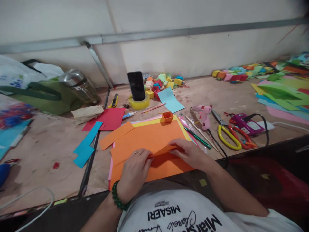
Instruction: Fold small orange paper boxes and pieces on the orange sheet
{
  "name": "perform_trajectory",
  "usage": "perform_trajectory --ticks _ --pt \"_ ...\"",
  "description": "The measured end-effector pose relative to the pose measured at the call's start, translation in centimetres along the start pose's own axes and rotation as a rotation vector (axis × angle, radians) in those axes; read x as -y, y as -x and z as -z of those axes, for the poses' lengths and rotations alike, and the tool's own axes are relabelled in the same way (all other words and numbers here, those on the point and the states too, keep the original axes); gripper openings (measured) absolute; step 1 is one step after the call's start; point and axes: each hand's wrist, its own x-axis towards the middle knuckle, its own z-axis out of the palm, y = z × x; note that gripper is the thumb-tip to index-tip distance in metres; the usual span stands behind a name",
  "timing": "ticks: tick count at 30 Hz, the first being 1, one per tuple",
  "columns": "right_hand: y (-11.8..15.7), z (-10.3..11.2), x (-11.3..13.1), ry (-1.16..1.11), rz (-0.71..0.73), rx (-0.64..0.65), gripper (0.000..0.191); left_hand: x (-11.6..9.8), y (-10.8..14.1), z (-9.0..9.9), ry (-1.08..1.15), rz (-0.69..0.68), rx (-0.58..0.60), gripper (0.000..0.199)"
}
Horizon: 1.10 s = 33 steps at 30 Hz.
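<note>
Between my two hands is an orange paper strip [162, 150], lifted a little above a stack of coloured sheets. My left hand [136, 169], with a ring and a green bead bracelet, pinches its left end. At the right end, my right hand [189, 153] grips it between thumb and fingers. The top orange sheet [149, 135] of the stack lies flat under both hands. A small open orange paper box [167, 117] sits at the stack's far edge. Another orange strip [117, 135] rests across the left side of the stack.
Right of the stack lie a green pencil [198, 137], a pink glue gun [204, 116], scissors [228, 130] and a purple power adapter [247, 124]. Behind are a phone [136, 86] on a tape roll [139, 102] and several paper cubes [161, 82]. Blue strips [87, 145] lie left.
</note>
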Motion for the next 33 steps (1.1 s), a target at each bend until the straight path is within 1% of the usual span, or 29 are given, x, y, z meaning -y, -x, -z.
perform_trajectory --ticks 5,9,11,14,17,20,23,25,27,28,30,31,33 --pt "-0.5 -0.4 -0.3 0.048 -0.042 -0.051 0.017 0.0 -0.3 -0.1 -0.063 0.068 0.002 0.018" --pt "-0.4 -0.7 -0.6 0.104 -0.069 -0.124 0.024 0.1 -0.5 -0.1 -0.086 0.071 -0.02 0.02" --pt "-0.3 -0.7 -0.8 0.114 -0.051 -0.134 0.03 0.1 -0.5 0.0 -0.095 0.073 0.017 0.019" --pt "-0.2 -0.6 -0.8 0.079 -0.052 -0.104 0.039 0.0 -0.3 0.2 -0.085 0.079 0.065 0.016" --pt "-0.3 -0.4 -0.5 0.095 -0.138 -0.136 0.045 -0.1 -0.4 0.0 -0.087 0.106 0.04 0.015" --pt "-0.7 -0.3 -0.6 0.22 -0.222 -0.189 0.051 0.0 -0.7 -0.1 -0.136 0.161 0.027 0.013" --pt "-0.8 -0.3 -1.1 0.246 -0.207 -0.171 0.046 0.3 -0.8 0.1 -0.143 0.161 0.045 0.011" --pt "-0.6 -0.3 -1.3 0.212 -0.168 -0.166 0.042 0.2 -0.6 0.5 -0.136 0.109 0.025 0.013" --pt "-0.2 -0.1 -1.1 0.172 -0.071 -0.189 0.047 -0.2 -0.2 1.2 -0.168 0.011 -0.038 0.017" --pt "0.0 0.0 -0.8 0.152 0.008 -0.208 0.052 -0.5 0.1 1.6 -0.214 -0.052 -0.073 0.018" --pt "0.5 0.3 0.3 0.13 0.212 -0.255 0.058 -1.4 0.7 2.3 -0.318 -0.174 -0.128 0.02" --pt "0.6 0.5 0.9 0.138 0.308 -0.282 0.057 -1.8 1.0 2.6 -0.363 -0.218 -0.138 0.02" --pt "0.8 0.7 2.1 0.235 0.455 -0.319 0.044 -2.7 1.6 3.0 -0.426 -0.27 -0.113 0.022"
